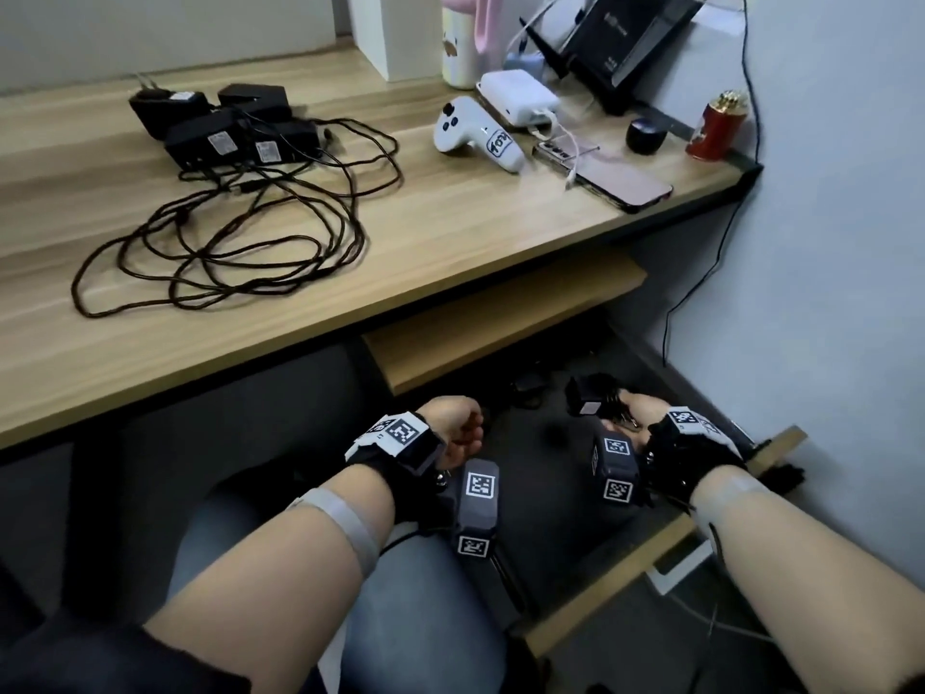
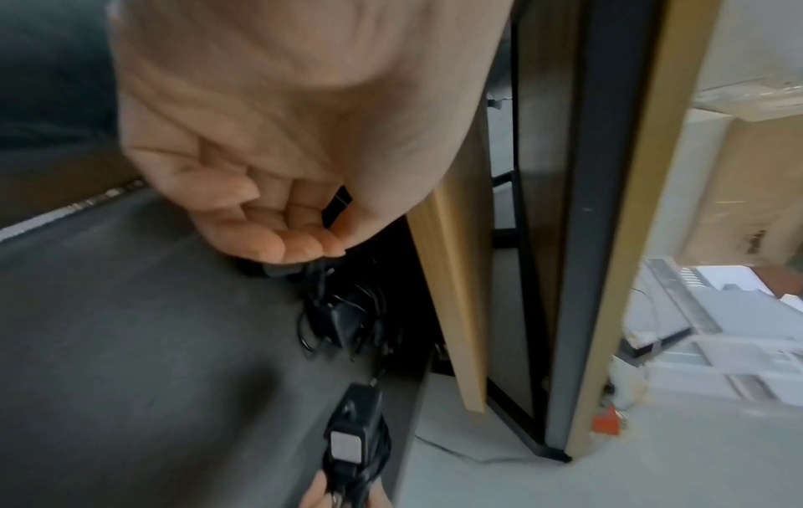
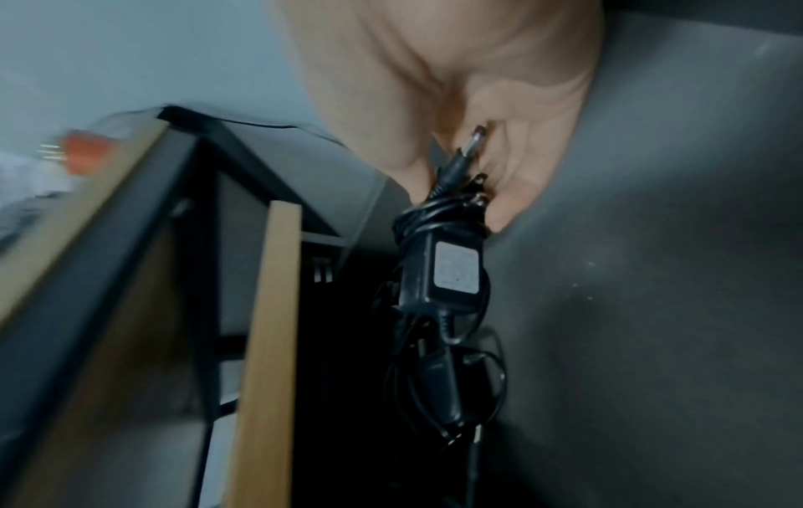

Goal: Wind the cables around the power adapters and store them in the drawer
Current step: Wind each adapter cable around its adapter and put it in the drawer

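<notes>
My right hand [image 1: 625, 418] grips a black power adapter [image 1: 588, 395] with its cable wound round it, held over the open drawer [image 1: 625, 578]. The right wrist view shows that adapter [image 3: 452, 271] hanging from my fingers [image 3: 512, 192], its barrel plug sticking up beside them. Another wound adapter [image 3: 443, 388] lies below it on the drawer's grey floor [image 3: 652, 275]. My left hand [image 1: 458, 430] hovers over the drawer's left part, fingers [image 2: 269, 206] curled into the palm, holding nothing. Several black adapters [image 1: 220, 122] with tangled cables [image 1: 225, 232] lie on the desk's left.
On the desk's right are a white controller [image 1: 475, 137], a power bank [image 1: 518, 97], a phone [image 1: 615, 180], a red can [image 1: 713, 125] and a black router [image 1: 635, 37]. A wall runs close along the drawer's right side. The desk edge overhangs the drawer's back.
</notes>
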A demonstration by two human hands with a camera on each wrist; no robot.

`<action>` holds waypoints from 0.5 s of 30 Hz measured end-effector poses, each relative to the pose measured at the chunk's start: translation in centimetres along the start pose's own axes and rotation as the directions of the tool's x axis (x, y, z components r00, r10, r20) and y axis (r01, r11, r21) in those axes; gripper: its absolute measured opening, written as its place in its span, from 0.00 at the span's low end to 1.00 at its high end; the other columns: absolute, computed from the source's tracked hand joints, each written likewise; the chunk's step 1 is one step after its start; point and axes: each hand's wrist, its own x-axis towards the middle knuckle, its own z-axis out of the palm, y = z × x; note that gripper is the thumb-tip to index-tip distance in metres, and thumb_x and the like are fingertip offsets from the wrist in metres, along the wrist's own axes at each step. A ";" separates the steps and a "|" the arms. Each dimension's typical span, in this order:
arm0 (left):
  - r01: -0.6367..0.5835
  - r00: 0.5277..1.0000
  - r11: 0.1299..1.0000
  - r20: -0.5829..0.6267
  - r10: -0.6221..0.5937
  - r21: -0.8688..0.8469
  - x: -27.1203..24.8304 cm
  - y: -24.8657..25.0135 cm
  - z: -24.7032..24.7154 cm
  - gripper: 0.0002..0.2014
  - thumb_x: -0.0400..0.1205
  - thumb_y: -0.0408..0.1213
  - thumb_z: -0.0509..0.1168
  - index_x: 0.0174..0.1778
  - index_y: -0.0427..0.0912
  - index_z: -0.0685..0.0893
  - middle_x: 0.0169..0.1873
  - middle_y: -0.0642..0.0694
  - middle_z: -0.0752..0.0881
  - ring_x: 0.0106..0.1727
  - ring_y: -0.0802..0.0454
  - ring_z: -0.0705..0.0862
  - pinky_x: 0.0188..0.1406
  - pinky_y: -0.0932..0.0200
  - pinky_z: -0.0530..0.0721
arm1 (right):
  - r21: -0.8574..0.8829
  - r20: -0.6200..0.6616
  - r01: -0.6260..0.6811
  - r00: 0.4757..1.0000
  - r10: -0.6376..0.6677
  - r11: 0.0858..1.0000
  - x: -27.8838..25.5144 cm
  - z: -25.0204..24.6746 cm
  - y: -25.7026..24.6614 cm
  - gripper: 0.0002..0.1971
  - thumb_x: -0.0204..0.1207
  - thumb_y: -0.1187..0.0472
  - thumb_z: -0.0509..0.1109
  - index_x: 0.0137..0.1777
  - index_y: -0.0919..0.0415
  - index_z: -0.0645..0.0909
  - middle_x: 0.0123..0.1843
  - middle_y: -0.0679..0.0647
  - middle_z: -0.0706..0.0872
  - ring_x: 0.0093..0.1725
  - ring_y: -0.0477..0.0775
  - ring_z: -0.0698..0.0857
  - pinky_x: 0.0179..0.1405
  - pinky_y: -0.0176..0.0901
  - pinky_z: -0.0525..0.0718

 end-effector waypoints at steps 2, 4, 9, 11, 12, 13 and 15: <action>0.068 0.998 0.995 -0.009 -0.068 0.073 0.7 -0.8 -1.3 0.19 0.85 0.37 0.55 0.25 0.45 0.67 0.12 0.51 0.74 0.12 0.58 0.73 0.22 0.68 0.62 | 0.003 -0.027 -0.034 0.999 0.034 0.999 1.6 0.2 0.4 0.16 0.84 0.59 0.60 0.68 0.67 0.73 0.32 0.61 0.79 0.09 0.48 0.77 0.07 0.33 0.75; 0.105 0.994 0.991 -0.007 -0.105 0.086 1.4 -1.4 -2.6 0.21 0.86 0.40 0.58 0.24 0.46 0.66 0.10 0.52 0.72 0.10 0.58 0.71 0.28 0.66 0.60 | -0.027 -0.041 -0.053 0.998 0.052 0.998 2.7 0.9 0.3 0.20 0.85 0.58 0.59 0.71 0.70 0.70 0.36 0.62 0.76 0.10 0.52 0.78 0.05 0.33 0.73; 0.181 0.983 0.980 0.018 -0.183 0.087 2.3 -2.0 -4.4 0.20 0.75 0.49 0.73 0.24 0.43 0.75 0.18 0.49 0.75 0.24 0.54 0.71 0.32 0.62 0.66 | -0.106 -0.073 -0.073 0.995 0.065 0.992 5.0 2.9 -0.6 0.18 0.85 0.51 0.57 0.49 0.69 0.74 0.34 0.61 0.78 0.10 0.53 0.78 0.06 0.34 0.71; 0.167 0.986 0.985 0.007 -0.168 0.041 2.9 -1.8 -4.5 0.17 0.71 0.47 0.78 0.33 0.41 0.78 0.25 0.47 0.75 0.27 0.54 0.71 0.34 0.61 0.70 | -0.076 -0.050 -0.081 0.996 0.077 0.994 5.8 3.6 -1.3 0.22 0.85 0.49 0.57 0.37 0.67 0.71 0.28 0.60 0.80 0.08 0.50 0.76 0.05 0.33 0.70; 0.162 0.987 0.987 0.013 -0.162 0.005 3.1 -1.7 -4.4 0.15 0.72 0.45 0.77 0.37 0.41 0.78 0.28 0.47 0.74 0.28 0.54 0.72 0.32 0.61 0.73 | -0.031 -0.048 -0.088 0.995 0.087 0.996 5.7 3.9 -1.6 0.20 0.84 0.50 0.58 0.37 0.66 0.71 0.32 0.61 0.81 0.11 0.50 0.80 0.05 0.32 0.71; 0.162 0.986 0.987 0.031 -0.161 -0.025 3.3 -1.6 -4.3 0.13 0.74 0.42 0.76 0.38 0.40 0.78 0.30 0.47 0.74 0.28 0.55 0.73 0.29 0.62 0.76 | -0.003 -0.045 -0.093 0.995 0.093 0.996 5.5 4.4 -1.8 0.17 0.84 0.53 0.60 0.41 0.67 0.73 0.40 0.62 0.82 0.21 0.51 0.85 0.10 0.33 0.76; 0.177 0.982 0.983 0.074 -0.173 -0.048 3.4 -1.4 -3.9 0.10 0.77 0.39 0.72 0.38 0.40 0.78 0.32 0.47 0.74 0.29 0.55 0.74 0.21 0.65 0.79 | 0.079 0.005 -0.054 0.999 0.053 0.995 5.6 5.0 -1.9 0.14 0.84 0.59 0.61 0.61 0.71 0.76 0.60 0.63 0.80 0.55 0.57 0.87 0.40 0.35 0.86</action>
